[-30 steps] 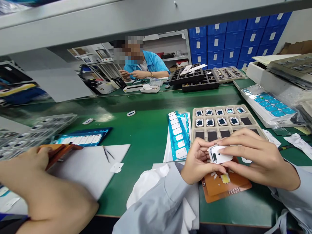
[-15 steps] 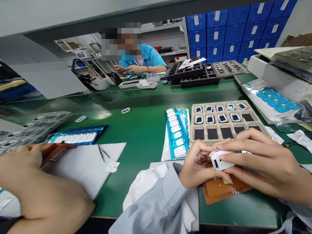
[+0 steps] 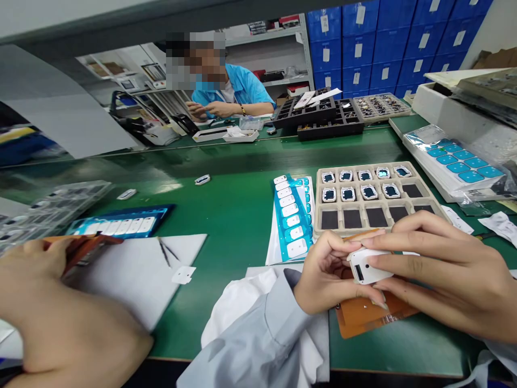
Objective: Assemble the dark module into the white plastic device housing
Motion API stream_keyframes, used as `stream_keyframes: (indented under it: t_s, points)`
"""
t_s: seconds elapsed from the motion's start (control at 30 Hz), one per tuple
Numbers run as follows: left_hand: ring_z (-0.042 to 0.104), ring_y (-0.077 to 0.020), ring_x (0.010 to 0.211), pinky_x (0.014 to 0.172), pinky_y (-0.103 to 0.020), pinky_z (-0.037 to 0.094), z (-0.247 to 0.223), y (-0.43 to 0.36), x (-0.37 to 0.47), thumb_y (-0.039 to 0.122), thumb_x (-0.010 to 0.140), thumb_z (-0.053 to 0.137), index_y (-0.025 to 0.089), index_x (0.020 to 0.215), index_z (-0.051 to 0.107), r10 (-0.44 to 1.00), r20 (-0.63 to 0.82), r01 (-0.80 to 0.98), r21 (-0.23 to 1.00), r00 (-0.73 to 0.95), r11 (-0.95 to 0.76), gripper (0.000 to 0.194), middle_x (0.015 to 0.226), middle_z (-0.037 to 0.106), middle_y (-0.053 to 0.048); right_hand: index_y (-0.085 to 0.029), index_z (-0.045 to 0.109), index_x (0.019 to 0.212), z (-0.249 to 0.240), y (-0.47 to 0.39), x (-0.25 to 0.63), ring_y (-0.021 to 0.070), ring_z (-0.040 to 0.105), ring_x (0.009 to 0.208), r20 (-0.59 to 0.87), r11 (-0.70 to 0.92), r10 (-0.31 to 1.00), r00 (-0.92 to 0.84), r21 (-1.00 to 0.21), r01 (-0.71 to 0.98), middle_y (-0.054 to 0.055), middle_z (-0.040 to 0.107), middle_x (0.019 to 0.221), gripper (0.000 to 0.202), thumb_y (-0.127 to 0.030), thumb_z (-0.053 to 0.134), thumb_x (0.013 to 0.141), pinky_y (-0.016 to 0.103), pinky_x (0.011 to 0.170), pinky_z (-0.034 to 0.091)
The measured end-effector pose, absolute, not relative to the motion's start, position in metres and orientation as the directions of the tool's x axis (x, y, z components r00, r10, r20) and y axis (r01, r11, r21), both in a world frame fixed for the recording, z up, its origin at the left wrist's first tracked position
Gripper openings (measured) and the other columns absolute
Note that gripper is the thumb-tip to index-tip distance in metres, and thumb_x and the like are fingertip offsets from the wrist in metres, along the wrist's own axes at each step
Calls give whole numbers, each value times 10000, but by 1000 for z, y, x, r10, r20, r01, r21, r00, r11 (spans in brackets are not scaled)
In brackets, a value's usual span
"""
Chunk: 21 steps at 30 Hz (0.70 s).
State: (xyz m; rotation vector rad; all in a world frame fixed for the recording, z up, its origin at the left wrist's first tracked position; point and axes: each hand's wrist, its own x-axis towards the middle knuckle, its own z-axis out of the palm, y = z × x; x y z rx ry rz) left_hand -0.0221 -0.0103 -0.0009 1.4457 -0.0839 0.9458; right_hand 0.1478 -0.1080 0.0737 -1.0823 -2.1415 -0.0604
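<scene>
A small white casing [image 3: 370,266] with a dark slot and a round hole is held between both hands at the lower right. My left hand [image 3: 326,276] grips its left side, thumb below and fingers above. From the right, my right hand [image 3: 440,269] presses fingertips on its top face and lower edge. Below the hands lies an orange plate [image 3: 363,318], partly hidden. Just behind them is a beige tray [image 3: 319,207] with white-rimmed parts in several compartments. To its left are blue sheets [image 3: 288,215] bearing white pieces.
Another person's arm [image 3: 81,318] reaches in at the left over a grey mat [image 3: 161,291] with tweezers [image 3: 165,252]. A white cloth [image 3: 230,307] lies near my left sleeve. Across the bench sits a person in blue [image 3: 246,86]. Black trays [image 3: 331,126] stand at the back.
The view has shifted slightly, so bench items at the left appear a little further left. Both hands keep their hold on the white casing, with almost no movement.
</scene>
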Motion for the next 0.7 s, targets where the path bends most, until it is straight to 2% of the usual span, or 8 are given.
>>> stream_keyframes:
  t_s: [0.13, 0.3, 0.5, 0.7]
  points:
    - [701, -187, 1081, 734, -139, 596, -1, -11, -22, 43, 592, 882, 197, 1042, 495, 478, 590, -603, 784, 651, -147, 613, 1240, 700, -55, -124, 606, 1176, 74, -109, 148, 264, 583, 1003, 620, 647, 682, -387, -265, 715, 111, 683, 1183, 269, -66, 577, 915, 421, 766, 577]
    - [701, -217, 1082, 765, -199, 617, -1, -11, -22, 98, 598, 891, 190, 1028, 474, 488, 575, -577, 800, 657, -167, 607, 1271, 678, -95, -102, 605, 1175, 74, -110, 148, 260, 555, 1029, 614, 654, 682, -397, -270, 707, 112, 674, 1189, 261, -63, 570, 920, 408, 778, 570]
    - [733, -191, 1005, 786, -190, 606, -2, -10, -22, 103, 584, 900, 199, 1037, 475, 486, 577, -581, 798, 657, -162, 629, 1177, 729, -60, -96, 606, 1178, 72, -109, 150, 259, 556, 1041, 604, 654, 687, -403, -274, 705, 117, 665, 1206, 262, -71, 582, 919, 406, 784, 568]
    - [651, -217, 1169, 874, -228, 604, -1, -10, -22, 84, 613, 879, 217, 1042, 467, 459, 598, -606, 781, 657, -150, 609, 1293, 669, -61, -159, 606, 1215, 72, -109, 151, 266, 609, 1007, 604, 641, 697, -387, -281, 715, 99, 683, 1193, 314, -79, 589, 912, 426, 755, 589]
